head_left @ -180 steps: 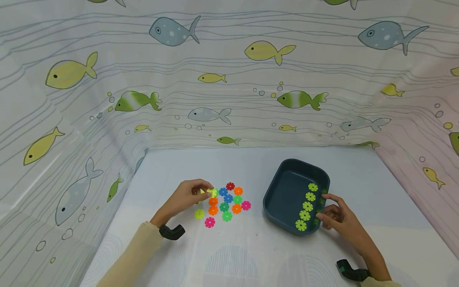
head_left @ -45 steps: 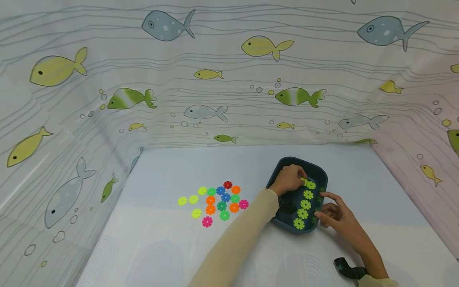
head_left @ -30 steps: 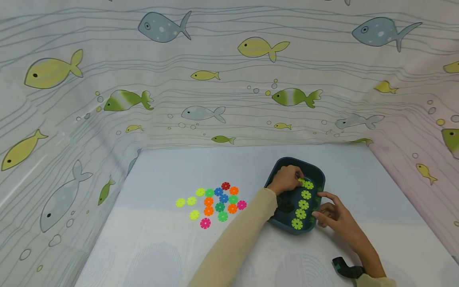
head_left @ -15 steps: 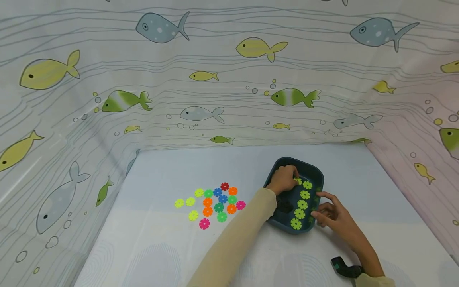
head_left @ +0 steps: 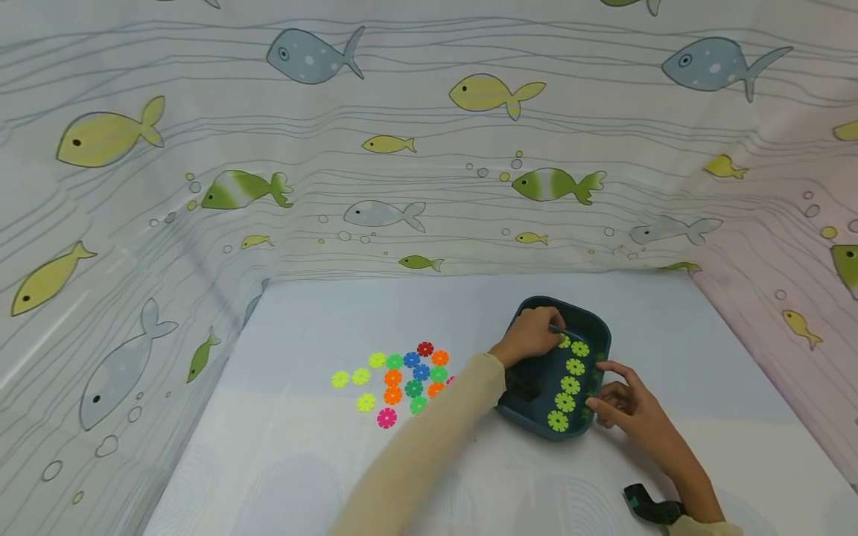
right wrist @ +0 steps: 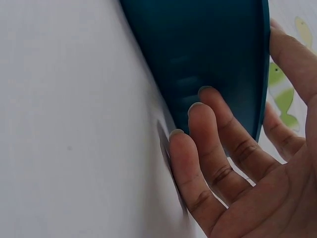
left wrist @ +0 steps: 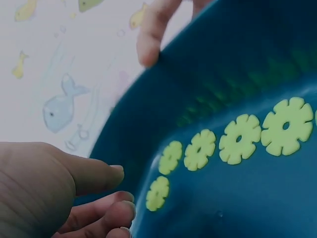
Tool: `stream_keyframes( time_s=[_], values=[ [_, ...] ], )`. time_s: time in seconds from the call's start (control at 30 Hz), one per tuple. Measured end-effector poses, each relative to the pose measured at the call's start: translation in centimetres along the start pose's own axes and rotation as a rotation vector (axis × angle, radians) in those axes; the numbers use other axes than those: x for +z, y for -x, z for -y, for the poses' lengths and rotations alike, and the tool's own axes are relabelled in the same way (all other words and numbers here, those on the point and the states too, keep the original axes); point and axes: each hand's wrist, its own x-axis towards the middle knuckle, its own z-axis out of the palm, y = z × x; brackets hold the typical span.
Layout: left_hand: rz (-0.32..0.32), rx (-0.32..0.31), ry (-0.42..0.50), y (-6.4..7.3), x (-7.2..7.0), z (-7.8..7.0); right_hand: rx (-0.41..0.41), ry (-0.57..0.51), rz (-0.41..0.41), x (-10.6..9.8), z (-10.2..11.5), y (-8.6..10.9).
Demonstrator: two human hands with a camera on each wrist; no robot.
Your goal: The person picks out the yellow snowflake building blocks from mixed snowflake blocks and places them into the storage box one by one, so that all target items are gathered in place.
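Note:
Several yellow-green snowflake discs (head_left: 570,385) lie in a row along the right side of a dark blue tray (left wrist: 270,186). One more disc (left wrist: 157,193) lies beside the row's far end. My left hand (head_left: 532,333) is inside the tray, close to that disc. In the left wrist view its thumb and fingers are apart, with a gap between them and the disc. My right hand (head_left: 630,402) grips the tray's right wall, thumb and index finger at the rim, the other fingers (right wrist: 203,124) against the outside.
Left of the tray, loose snowflake discs in orange (head_left: 392,378), blue (head_left: 421,372), green, pink, red and yellow lie on the white table (head_left: 302,313). My left sleeve (head_left: 422,439) covers part of them. A fish-printed curtain (head_left: 402,171) stands behind.
My left hand has carried a yellow-green disc from the loose group into the tray, set it beside the row's far end and let go. My right hand has stayed at the tray's wall.

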Motion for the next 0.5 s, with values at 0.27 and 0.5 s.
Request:
stream_keyframes(
  time_s=[0.27,0.5],
  values=[
    [0.032,0.104,0.003,2.4,-1.7,-0.4,0.003,0.006,-0.005,-0.2,0.1,0.1],
    [0.064,0.181,0.040,5.8,-3.5,0.6,0.044,-0.006,0.003,-0.1,0.1,0.1]
  ],
)
